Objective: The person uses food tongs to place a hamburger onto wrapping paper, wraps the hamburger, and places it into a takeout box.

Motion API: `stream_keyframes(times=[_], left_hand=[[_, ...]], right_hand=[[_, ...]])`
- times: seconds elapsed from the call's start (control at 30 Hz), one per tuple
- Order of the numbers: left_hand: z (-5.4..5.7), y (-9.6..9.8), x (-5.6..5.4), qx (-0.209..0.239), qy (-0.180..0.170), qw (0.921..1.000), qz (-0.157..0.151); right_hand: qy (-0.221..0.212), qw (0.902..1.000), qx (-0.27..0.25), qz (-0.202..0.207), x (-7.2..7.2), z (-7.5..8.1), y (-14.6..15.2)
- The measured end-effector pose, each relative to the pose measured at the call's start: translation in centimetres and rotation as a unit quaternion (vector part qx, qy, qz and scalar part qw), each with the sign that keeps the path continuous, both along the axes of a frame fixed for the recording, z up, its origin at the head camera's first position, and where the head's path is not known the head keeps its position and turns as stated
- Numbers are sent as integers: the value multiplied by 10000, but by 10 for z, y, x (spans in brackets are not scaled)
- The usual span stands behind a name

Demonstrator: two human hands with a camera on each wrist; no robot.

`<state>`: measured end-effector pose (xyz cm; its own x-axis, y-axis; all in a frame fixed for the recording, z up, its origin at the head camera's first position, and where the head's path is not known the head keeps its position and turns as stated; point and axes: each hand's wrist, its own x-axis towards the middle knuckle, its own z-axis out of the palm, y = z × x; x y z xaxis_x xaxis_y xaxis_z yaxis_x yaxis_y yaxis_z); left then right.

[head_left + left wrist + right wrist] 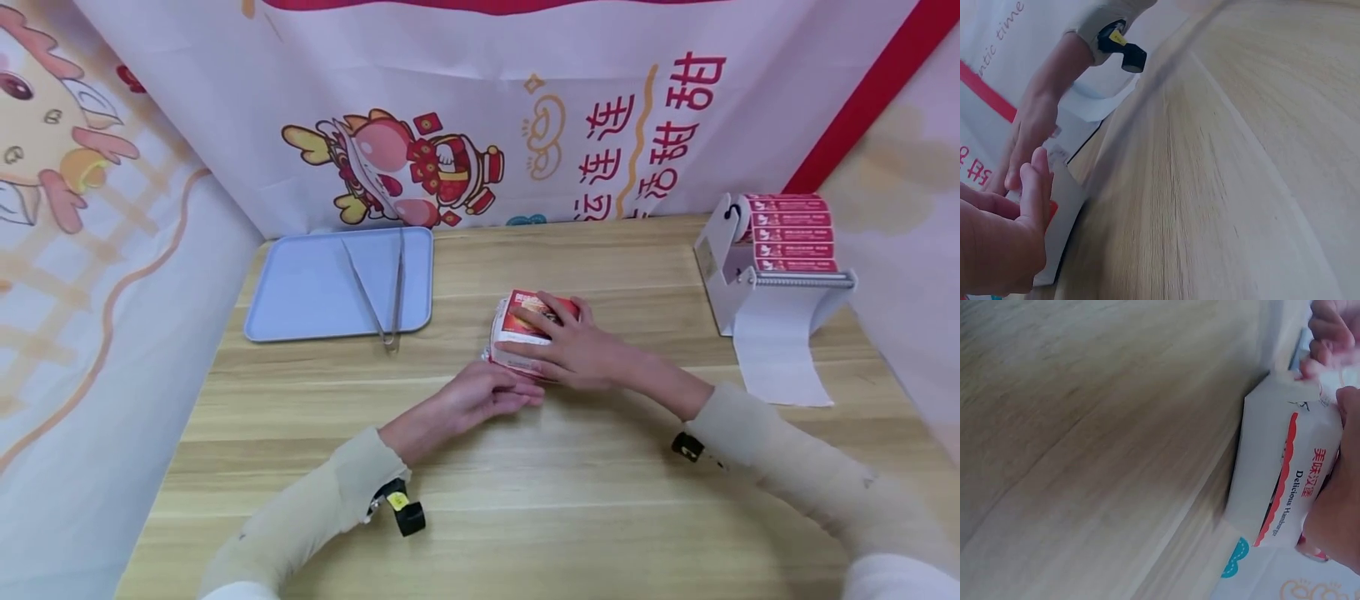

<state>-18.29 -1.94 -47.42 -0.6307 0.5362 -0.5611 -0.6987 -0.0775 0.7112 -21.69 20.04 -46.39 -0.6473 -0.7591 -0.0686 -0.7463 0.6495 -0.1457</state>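
Observation:
A white and red hamburger box (pixel 517 357) lies on the wooden table, its side lettered "Delicious Hamburger" in the right wrist view (pixel 1300 481). Across its top my right hand (pixel 585 352) rests with fingers spread. My left hand (pixel 486 395) is at the near left corner of the box, its fingers stretched along the front side in the head view. In the left wrist view, the left hand (pixel 1007 237) covers part of the box (pixel 1067 212). Blurred in the right wrist view, the left fingers (pixel 1329 334) are by the end of the box; their exact contact is hard to make out.
A blue tray (pixel 300 287) stands at the back left, with metal tongs (pixel 397 292) lying across it and over its front edge. At the back right is a label dispenser (pixel 720 283) with a roll of red labels (pixel 795 233) and a hanging white strip (pixel 780 350). Printed cloth (pixel 465 50) encloses the table.

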Motion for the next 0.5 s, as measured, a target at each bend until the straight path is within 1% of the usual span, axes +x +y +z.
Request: stream_keyframes(times=[0.07, 0.13, 0.2, 0.23, 0.27, 0.3, 0.33, 0.37, 0.4, 0.43, 0.47, 0.5], left_hand=[[-1, -7, -1, -46, 62, 10000, -60], [-2, -13, -1, -224, 161, 9995, -121], [-2, -21, -1, -549, 443, 9973, -214], [-2, -24, -1, -760, 638, 9947, -270], [-1, -28, -1, -990, 874, 9906, -344], [0, -32, -1, -1250, 1203, 9839, -423], [2, -35, -2, -1520, 1617, 9739, -469], [4, -38, -2, -1822, 2122, 9588, -496], [7, -41, -3, -2154, 2720, 9365, -510], [9, -44, -4, -2500, 3347, 9071, -516], [12, -45, -6, -2849, 4008, 8691, -538], [14, -45, -8, -3203, 4652, 8233, -572]], right_hand=[[-43, 9999, -109, -1, -2, 0, 3], [-74, 9997, -227, -10, -2, 1, 6], [-25, 9994, -340, -48, -1, 2, 8], [20, 9992, -379, -89, 0, 3, 10], [47, 9988, -464, -133, 1, 5, 11], [67, 9984, -518, -224, 3, 6, 13], [98, 9979, -560, -320, 5, 7, 15], [91, 9972, -612, -418, 8, 8, 16], [65, 9966, -631, -517, 10, 9, 17], [5, 9962, -624, -612, 12, 9, 18], [-65, 9957, -615, -696, 13, 9, 18], [-135, 9952, -565, -789, 15, 8, 18]])
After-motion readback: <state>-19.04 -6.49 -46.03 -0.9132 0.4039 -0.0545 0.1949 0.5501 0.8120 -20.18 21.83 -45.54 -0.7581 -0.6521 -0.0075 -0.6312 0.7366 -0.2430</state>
